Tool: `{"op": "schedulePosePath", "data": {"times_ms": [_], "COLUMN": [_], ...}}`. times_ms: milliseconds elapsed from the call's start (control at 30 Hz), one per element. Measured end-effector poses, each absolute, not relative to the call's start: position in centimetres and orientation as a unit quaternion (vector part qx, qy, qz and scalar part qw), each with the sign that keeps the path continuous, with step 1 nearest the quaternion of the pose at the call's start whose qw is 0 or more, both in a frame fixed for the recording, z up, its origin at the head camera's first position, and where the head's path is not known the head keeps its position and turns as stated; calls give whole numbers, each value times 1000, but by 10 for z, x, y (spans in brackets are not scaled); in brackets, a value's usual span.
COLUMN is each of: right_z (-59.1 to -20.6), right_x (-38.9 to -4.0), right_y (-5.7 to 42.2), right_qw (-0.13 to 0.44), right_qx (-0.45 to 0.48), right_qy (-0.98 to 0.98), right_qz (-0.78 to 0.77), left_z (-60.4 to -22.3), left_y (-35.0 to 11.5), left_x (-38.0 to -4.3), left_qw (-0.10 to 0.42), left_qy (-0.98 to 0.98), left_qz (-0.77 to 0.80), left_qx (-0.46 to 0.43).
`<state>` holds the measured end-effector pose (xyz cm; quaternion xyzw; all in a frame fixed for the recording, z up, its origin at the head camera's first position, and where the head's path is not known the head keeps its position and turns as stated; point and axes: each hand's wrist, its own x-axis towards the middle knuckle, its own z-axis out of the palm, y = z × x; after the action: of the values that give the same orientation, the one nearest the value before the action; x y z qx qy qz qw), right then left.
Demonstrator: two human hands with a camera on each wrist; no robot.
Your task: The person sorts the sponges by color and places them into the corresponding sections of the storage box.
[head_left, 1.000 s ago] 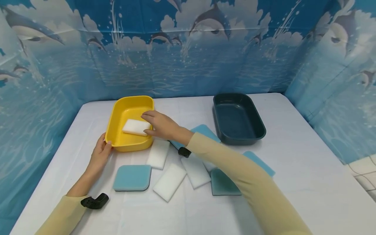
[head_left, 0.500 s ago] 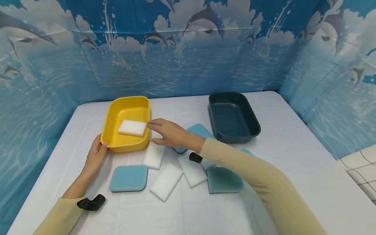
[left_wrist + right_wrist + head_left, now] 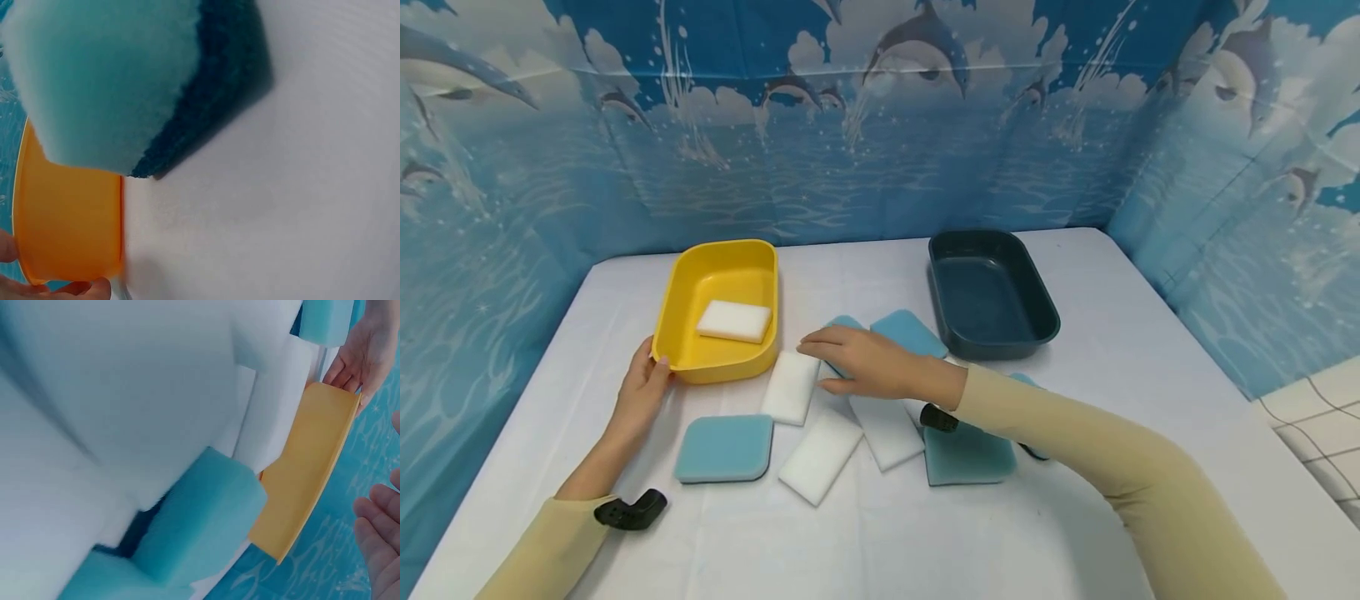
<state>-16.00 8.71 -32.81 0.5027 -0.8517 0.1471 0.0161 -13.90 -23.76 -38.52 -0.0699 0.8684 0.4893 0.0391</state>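
Observation:
My left hand (image 3: pixel 642 385) grips the near left corner of a yellow tray (image 3: pixel 688 354), thumb by the rim; its fingertips also show in the left wrist view. Inside that tray lies a white sponge (image 3: pixel 733 321). My right hand (image 3: pixel 872 358) is above the pile, fingers stretched leftward and holding nothing, partly covering a blue sponge (image 3: pixel 845 321). Just left of its fingertips is a white sponge (image 3: pixel 791 387) on the table. Two more white sponges (image 3: pixel 822 457) (image 3: pixel 887 433) lie below the hand. In the right wrist view, fingers of the right hand (image 3: pixel 381 531) appear apart from the sponges.
A dark blue tray (image 3: pixel 992 292) stands at the back right. Blue sponges lie around the pile: one at the left (image 3: pixel 724 448), one behind the hand (image 3: pixel 908 333), one with a greenish top (image 3: pixel 967 456). The white-covered table (image 3: pixel 820 558) meets a dolphin-print curtain (image 3: pixel 850 192).
My right hand has drawn back from the yellow tray, moving right over the pile. The white sponge stays in the tray. My left hand keeps its grip on the tray's corner.

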Motion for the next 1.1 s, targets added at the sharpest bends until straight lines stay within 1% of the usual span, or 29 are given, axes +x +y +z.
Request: {"op": "schedulePosePath", "data": {"times_ms": [200,300,367,533,600,700,933,1100], "right_z": [-335,-339,-341,-343,-345,-347,-349,-352], "right_x": [-150,-145,-141,-131,-127,-124,-121,-121], "right_y": [113,124,130,139,141,145,150,153], "right_qw": [43,39,20,-70,-95,-118,-147,-184], "right_qx": [516,515,509,476,464,451,437,427], "right_qy": [-842,-844,-849,-868,-873,-879,-883,-881], "right_qz": [152,145,138,123,115,101,88,85], "left_z": [-385,-385,-385,-387,-388,-388,-388,-388], "left_y": [-240,-241,-241,-239,-239,-239,-239,-239], "left_x": [-138,-138,-139,-140,-140,-140,-140,-140], "left_qw": [32,27,26,29,32,32,30,31], "left_qy": [868,869,869,869,868,867,866,864], "left_qz": [490,490,490,489,490,491,494,497], "left_qx": [-74,-70,-62,-66,-74,-77,-68,-77]}}
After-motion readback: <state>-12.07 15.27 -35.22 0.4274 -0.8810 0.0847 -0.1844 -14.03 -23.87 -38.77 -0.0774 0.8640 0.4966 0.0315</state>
